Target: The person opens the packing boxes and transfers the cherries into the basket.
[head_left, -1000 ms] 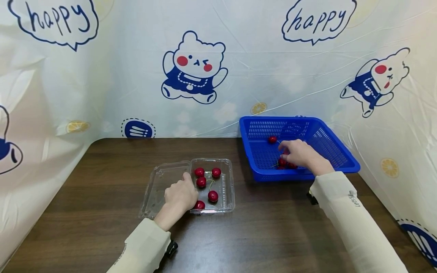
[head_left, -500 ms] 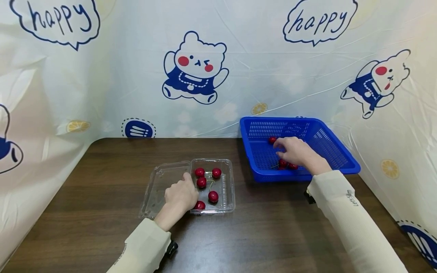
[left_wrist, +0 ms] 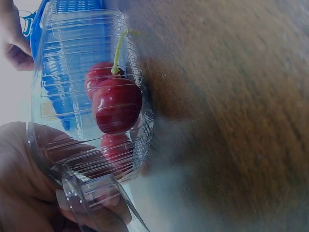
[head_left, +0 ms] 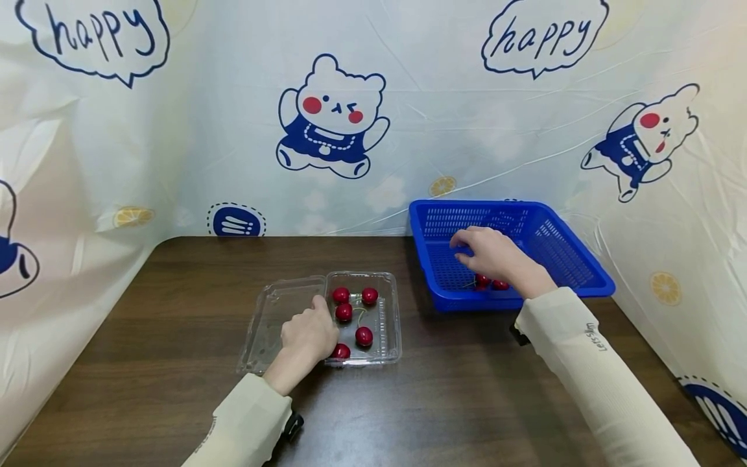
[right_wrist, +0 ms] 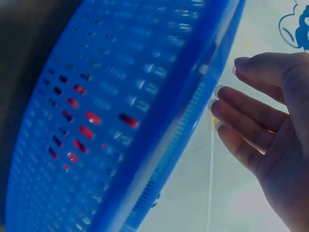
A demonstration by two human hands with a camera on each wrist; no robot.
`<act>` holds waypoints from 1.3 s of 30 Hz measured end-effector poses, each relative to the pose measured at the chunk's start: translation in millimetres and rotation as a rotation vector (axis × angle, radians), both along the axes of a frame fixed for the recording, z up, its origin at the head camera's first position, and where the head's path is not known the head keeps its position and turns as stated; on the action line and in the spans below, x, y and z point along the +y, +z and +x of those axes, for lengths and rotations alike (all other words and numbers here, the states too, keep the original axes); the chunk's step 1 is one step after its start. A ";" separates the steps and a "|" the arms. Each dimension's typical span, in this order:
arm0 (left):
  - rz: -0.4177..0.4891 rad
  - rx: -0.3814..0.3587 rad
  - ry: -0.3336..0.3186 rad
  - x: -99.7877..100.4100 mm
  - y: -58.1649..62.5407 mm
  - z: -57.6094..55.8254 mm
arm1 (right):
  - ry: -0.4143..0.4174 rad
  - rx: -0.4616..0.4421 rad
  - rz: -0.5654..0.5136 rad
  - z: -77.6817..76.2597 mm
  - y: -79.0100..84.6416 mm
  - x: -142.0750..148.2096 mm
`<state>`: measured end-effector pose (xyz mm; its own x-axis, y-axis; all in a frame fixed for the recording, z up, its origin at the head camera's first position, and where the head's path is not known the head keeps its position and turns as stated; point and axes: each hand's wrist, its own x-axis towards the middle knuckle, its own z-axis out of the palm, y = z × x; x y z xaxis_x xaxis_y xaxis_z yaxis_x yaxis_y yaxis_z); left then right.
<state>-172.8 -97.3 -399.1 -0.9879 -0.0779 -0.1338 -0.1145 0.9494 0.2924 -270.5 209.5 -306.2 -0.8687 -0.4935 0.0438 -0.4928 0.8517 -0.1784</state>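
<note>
My left hand grips the hinge side of a clear plastic clamshell box. In the left wrist view, its thumb and fingers lie on either side of that plastic edge. Inside are several red cherries, one of them with a green stem. Over a blue plastic basket my right hand reaches in with loosely bent fingers, thumb apart. Nothing shows between those fingers in the right wrist view. Below the hand, a few cherries lie near the basket's front wall.
The clamshell's lid is folded flat to the left on the brown wooden table. A pale curtain printed with bears hangs behind and along both sides, close to the basket's back.
My right hand has risen off the front cherries and moved left and back within the basket; the cherry farther back is now hidden behind it. The left hand stays put.
</note>
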 end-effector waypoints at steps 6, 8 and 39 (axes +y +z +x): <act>-0.001 0.002 -0.001 0.6 0.3 -0.3 | 0.037 0.054 -0.051 2.4 6.1 -9.4; -0.001 0.002 -0.002 1.0 0.6 -0.5 | 0.057 0.079 -0.061 3.8 8.9 -13.5; 0.003 0.003 0.005 0.4 0.5 -0.3 | 0.358 0.130 0.103 33.3 -6.3 -101.6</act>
<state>-173.1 -96.9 -398.6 -0.9880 -0.0821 -0.1308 -0.1179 0.9479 0.2958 -237.2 107.9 -312.5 -0.6311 -0.7719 0.0765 -0.7749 0.6318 -0.0179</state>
